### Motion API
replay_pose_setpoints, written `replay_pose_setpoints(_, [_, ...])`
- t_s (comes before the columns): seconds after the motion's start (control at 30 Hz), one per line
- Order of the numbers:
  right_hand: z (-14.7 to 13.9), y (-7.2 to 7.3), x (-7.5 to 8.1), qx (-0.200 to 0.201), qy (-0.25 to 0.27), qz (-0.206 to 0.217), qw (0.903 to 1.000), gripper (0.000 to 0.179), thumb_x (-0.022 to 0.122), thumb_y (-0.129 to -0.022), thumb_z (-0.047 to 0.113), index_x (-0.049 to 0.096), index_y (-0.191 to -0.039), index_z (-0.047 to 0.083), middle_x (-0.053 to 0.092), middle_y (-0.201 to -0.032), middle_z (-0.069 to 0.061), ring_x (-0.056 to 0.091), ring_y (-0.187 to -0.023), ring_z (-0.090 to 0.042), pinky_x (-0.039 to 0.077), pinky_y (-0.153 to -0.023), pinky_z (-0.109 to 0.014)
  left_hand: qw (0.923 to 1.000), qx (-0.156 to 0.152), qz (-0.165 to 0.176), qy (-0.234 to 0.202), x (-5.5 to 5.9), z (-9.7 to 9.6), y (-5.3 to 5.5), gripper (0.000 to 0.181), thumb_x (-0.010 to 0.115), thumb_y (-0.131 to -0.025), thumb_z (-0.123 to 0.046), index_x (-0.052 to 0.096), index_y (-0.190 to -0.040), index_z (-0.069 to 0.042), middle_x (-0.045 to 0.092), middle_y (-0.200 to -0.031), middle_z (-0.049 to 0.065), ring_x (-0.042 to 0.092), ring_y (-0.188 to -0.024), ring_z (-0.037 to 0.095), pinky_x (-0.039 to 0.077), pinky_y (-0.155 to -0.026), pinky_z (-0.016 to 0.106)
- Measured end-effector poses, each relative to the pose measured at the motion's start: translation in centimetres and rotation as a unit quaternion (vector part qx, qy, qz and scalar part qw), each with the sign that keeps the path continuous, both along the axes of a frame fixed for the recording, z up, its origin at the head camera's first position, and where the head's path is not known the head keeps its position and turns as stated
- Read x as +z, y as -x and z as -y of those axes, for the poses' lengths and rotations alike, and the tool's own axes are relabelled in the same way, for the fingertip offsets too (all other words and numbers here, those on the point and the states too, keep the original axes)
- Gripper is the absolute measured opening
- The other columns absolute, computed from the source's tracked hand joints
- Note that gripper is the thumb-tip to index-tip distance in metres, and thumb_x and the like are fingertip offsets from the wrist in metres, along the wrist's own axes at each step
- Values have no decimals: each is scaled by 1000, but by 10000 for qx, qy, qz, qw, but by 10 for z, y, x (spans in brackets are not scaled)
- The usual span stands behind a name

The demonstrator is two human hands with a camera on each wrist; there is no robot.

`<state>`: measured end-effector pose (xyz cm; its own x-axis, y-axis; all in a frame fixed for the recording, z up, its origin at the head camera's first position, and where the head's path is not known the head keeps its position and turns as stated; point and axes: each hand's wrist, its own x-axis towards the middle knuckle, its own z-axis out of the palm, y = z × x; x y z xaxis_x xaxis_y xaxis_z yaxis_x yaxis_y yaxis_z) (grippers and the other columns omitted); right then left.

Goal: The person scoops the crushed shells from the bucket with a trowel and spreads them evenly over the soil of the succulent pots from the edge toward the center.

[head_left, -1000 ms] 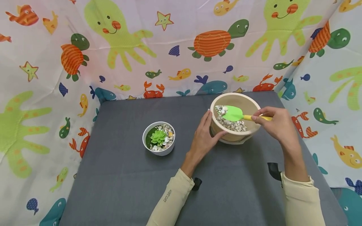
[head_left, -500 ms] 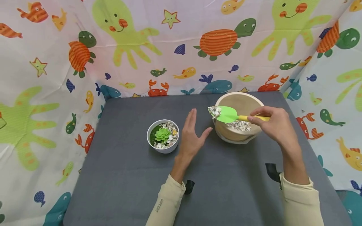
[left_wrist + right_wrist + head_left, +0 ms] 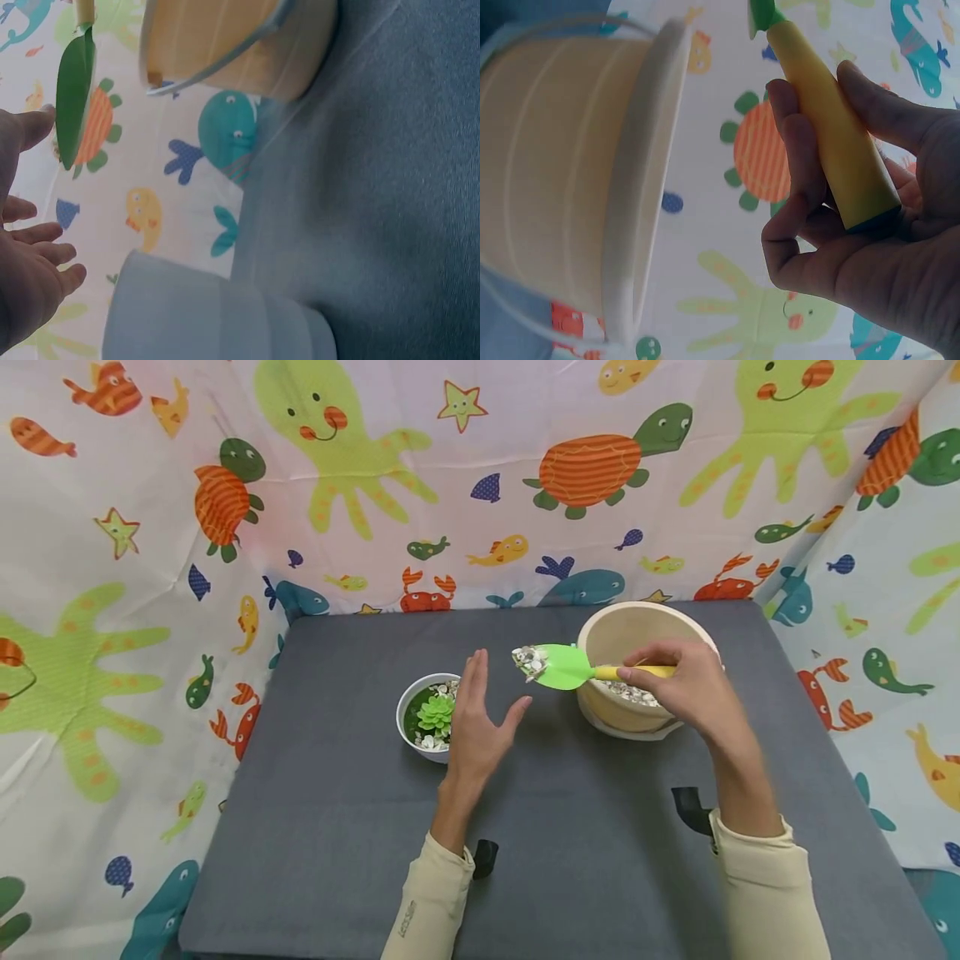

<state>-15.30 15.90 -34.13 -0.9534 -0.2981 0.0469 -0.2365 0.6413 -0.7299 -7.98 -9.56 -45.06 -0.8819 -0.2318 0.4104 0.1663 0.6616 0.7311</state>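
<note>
My right hand [image 3: 678,681] grips the yellow handle of a small green trowel [image 3: 564,667], its curled fingers and thumb showing round the handle [image 3: 832,127] in the right wrist view. Pale shell bits or pebbles [image 3: 530,662] lie on the blade's tip. The blade is held left of a cream bucket [image 3: 626,714], which has more of the bits [image 3: 633,693] inside. My left hand [image 3: 474,727], fingers straight and thumb spread, is beside a white pot [image 3: 408,739] and hides its right part. In that pot are a green succulent [image 3: 435,714], green ground cover and pale bits.
Everything stands on a dark grey cloth-covered table [image 3: 330,827]. A curtain [image 3: 480,560] printed with sea animals hangs behind it and along both sides. The bucket's handle [image 3: 225,64] hangs down along its side in the left wrist view.
The loaded trowel has moved left, from inside the bucket to outside its rim, in my right hand. My left hand has let go of the bucket's rim and moved left to the white pot.
</note>
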Motion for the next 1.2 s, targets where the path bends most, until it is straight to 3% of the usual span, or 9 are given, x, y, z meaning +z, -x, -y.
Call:
replay_pose_setpoints(0.23, [27,-3,0,289,183,-154,9993,20,82,-92,16,80,-103,0,77,-96,-19,61,-89,-27,47,-71,-20,9995,293,-101,-24,-4,18,-8,87,83,-91,-33,40,-160,-1,44,-164,20,39,-156,35,37,-125,53])
replay_pose_setpoints(0.4, [41,-4,-3,448,201,-86,9988,20,82,-92,18,81,-104,2,77,-97,-18,62,-89,-27,49,-72,-20,9973,691,-230,22,-11,36,-17,87,84,-89,-33,42,-159,-4,45,-163,21,39,-155,39,39,-122,59])
replay_pose_setpoints(0.6, [58,-3,-7,570,281,-48,9980,16,81,-92,13,81,-103,2,77,-99,-17,64,-89,-28,52,-77,-27,9934,1086,-298,-229,-24,57,-29,95,88,-84,-34,40,-161,-6,37,-164,26,29,-158,45,38,-120,67])
replay_pose_setpoints(0.93, [103,-11,-18,1033,246,184,9942,13,80,-93,13,80,-103,4,78,-100,-14,64,-91,-27,54,-83,-37,9898,1194,429,-645,-51,82,-44,124,99,-69,-38,28,-165,-6,23,-171,22,28,-159,42,35,-123,61])
replay_pose_setpoints(1.2, [134,-26,-25,1322,-300,-438,9898,14,83,-90,15,80,-100,6,79,-91,-10,68,-79,-22,57,-71,-36,9789,1155,858,-1454,-67,88,-49,141,95,-63,-61,15,-170,-16,36,-171,8,38,-156,31,35,-125,56])
